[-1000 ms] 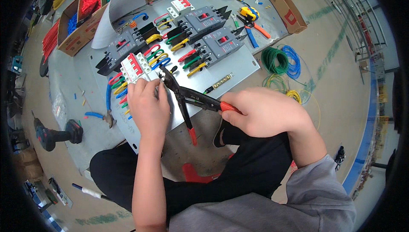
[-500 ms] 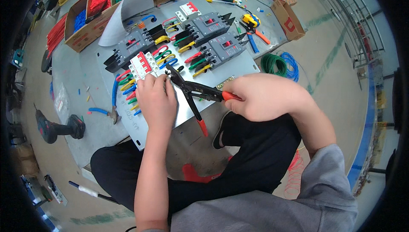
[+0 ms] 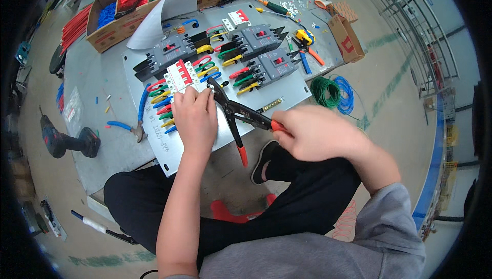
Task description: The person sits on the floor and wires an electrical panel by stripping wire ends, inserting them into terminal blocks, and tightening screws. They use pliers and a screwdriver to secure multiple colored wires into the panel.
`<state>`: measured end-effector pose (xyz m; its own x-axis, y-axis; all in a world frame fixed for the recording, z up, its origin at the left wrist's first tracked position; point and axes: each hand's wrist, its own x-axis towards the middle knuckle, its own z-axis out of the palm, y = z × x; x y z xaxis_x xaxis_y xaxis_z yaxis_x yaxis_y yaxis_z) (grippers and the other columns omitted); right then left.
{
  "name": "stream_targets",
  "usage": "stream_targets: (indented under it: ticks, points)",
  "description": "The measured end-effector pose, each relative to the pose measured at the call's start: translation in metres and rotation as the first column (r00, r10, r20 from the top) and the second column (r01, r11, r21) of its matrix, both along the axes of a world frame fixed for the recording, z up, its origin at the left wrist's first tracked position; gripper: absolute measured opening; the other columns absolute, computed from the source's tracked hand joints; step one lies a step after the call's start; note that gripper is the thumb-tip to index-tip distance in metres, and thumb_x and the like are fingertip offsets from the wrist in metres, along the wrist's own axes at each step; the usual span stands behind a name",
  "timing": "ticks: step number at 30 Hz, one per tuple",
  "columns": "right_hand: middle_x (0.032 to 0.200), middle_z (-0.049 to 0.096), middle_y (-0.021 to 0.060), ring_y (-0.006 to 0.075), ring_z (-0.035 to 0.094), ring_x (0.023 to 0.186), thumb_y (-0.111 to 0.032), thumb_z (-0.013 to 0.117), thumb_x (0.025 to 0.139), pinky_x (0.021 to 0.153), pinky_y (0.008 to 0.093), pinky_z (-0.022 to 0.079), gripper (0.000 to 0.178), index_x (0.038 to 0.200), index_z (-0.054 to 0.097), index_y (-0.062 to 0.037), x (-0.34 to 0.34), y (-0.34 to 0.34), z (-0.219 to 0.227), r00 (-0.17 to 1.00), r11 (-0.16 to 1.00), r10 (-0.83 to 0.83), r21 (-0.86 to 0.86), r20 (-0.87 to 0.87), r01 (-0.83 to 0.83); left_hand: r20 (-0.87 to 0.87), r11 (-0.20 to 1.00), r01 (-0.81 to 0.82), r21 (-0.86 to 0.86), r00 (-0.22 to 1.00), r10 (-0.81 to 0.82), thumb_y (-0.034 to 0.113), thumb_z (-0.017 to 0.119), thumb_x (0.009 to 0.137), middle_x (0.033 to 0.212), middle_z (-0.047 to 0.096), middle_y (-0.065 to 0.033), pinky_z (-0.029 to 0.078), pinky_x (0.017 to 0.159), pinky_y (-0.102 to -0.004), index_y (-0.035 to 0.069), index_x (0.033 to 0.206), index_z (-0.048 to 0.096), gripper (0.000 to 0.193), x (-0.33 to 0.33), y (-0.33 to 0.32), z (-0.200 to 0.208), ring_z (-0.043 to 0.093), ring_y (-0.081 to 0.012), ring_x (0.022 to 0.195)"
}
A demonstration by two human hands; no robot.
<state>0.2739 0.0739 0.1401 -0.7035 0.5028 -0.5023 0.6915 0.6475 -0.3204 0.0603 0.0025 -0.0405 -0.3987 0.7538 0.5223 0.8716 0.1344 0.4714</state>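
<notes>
My right hand [image 3: 320,133] is closed round one red handle of a black crimping tool [image 3: 233,110]. The tool's other red-tipped handle hangs free, so the handles are spread apart. Its jaws are beside the fingertips of my left hand [image 3: 196,120], whose fingers are bent and pressed together; what they pinch is hidden. That hand is just below a white breaker with red switches [image 3: 180,75], over a metal mounting plate [image 3: 279,90]. Short wires in red, green, yellow and blue [image 3: 205,66] loop from the breaker. Larger grey breakers [image 3: 274,66] are mounted farther up the plate.
Blue-handled cutters [image 3: 137,133] and a cordless drill [image 3: 69,138] lie at the left. Cardboard boxes of coloured sleeves [image 3: 110,27] stand behind a curled paper sheet [image 3: 164,10]. A tape measure [image 3: 305,37], orange-and-blue pliers [image 3: 309,53] and wire coils [image 3: 328,93] are at the right.
The view has shifted slightly, so the plate appears a little lower and to the right. My right hand sits slightly lower; the crimping tool's handles remain spread and my left hand stays at its jaws.
</notes>
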Motion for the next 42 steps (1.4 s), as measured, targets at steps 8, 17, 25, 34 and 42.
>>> stream_targets:
  ticks: [8, 17, 25, 34, 42]
  points:
    - [0.073, 0.071, 0.0239, 0.0464, 0.073, 0.072, -0.022, 0.061, 0.102, 0.070, 0.0564, 0.059, 0.026, 0.106, 0.064, 0.0038, 0.006, -0.038, -0.030, 0.998, 0.994, -0.018, 0.107, -0.054, 0.023, -0.007, 1.000, 0.021, 0.002, 1.000, -0.021, 0.013, 0.077, 0.094, 0.093, 0.061, -0.0080, 0.043, 0.082, -0.0420, 0.003, 0.103, 0.081, 0.013, -0.003, -0.001, -0.001, 0.056, -0.0284, 0.094]
    - [0.066, 0.068, 0.0226, 0.0452, 0.071, 0.063, -0.022, 0.060, 0.104, 0.060, 0.0567, 0.056, 0.029, 0.117, 0.058, 0.0035, 0.021, -0.060, -0.067, 0.989, 0.986, -0.058, 0.145, -0.136, 0.078, 0.006, 1.000, 0.028, -0.013, 1.000, -0.028, 0.013, 0.076, 0.095, 0.096, 0.062, -0.0081, 0.044, 0.084, -0.0423, 0.003, 0.105, 0.080, 0.015, -0.004, -0.003, 0.001, 0.058, -0.0287, 0.097]
    - [0.067, 0.069, 0.0232, 0.0451, 0.072, 0.064, -0.024, 0.061, 0.104, 0.062, 0.0562, 0.058, 0.029, 0.116, 0.059, 0.0028, 0.030, -0.062, -0.076, 0.982, 0.980, -0.074, 0.168, -0.174, 0.104, 0.484, 0.989, -0.108, -0.100, 0.863, 0.143, 0.029, 0.083, 0.090, 0.125, 0.050, -0.0219, 0.040, 0.107, -0.0494, -0.002, 0.140, 0.054, 0.066, 0.077, -0.083, 0.017, 0.050, -0.0371, 0.121]
    - [0.071, 0.069, 0.0232, 0.0473, 0.069, 0.067, -0.020, 0.065, 0.102, 0.063, 0.0581, 0.056, 0.024, 0.115, 0.060, -0.0008, 0.031, -0.063, -0.085, 0.962, 0.978, -0.109, 0.146, -0.249, 0.149, 0.987, 0.920, 0.370, 0.129, -0.133, -0.085, 0.051, 0.062, 0.108, 0.114, 0.074, -0.0227, 0.052, 0.101, -0.0449, -0.006, 0.116, 0.066, 0.058, 0.140, -0.106, -0.126, 0.070, -0.0303, 0.113]
    - [0.074, 0.067, 0.0242, 0.0485, 0.066, 0.066, -0.020, 0.062, 0.106, 0.063, 0.0579, 0.054, 0.019, 0.108, 0.053, -0.0028, 0.026, -0.070, -0.094, 0.956, 0.980, -0.155, 0.082, -0.249, 0.180, 0.669, 0.719, 0.428, 0.547, -0.740, -0.069, 0.040, 0.058, 0.107, 0.062, 0.044, -0.0010, 0.049, 0.062, -0.0356, 0.005, 0.079, 0.062, 0.045, 0.102, -0.073, -0.117, 0.051, -0.0192, 0.058]
